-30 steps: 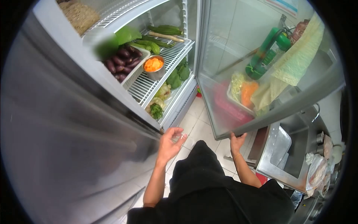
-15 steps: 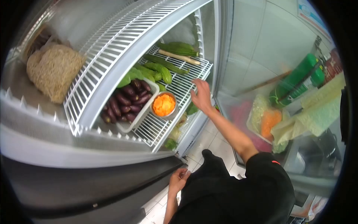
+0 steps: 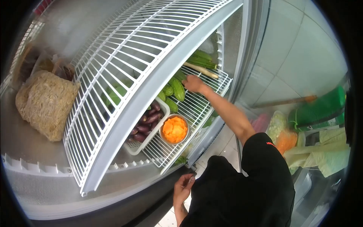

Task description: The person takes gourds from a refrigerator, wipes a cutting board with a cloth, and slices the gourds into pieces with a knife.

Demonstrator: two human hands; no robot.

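The right hand touches the gourds on the lower shelf; I can't tell its grip. The left curls, contents unclear. Red sleeve lettering: unreadable.

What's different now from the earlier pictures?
The right hand has let go of the glass door and reached forward to the green vegetables on the wire shelf; I can't tell whether it grips one. The view has swung toward the fridge. The left hand is still low, the door still open, and the metal bowl still beside the basket of eggplants.
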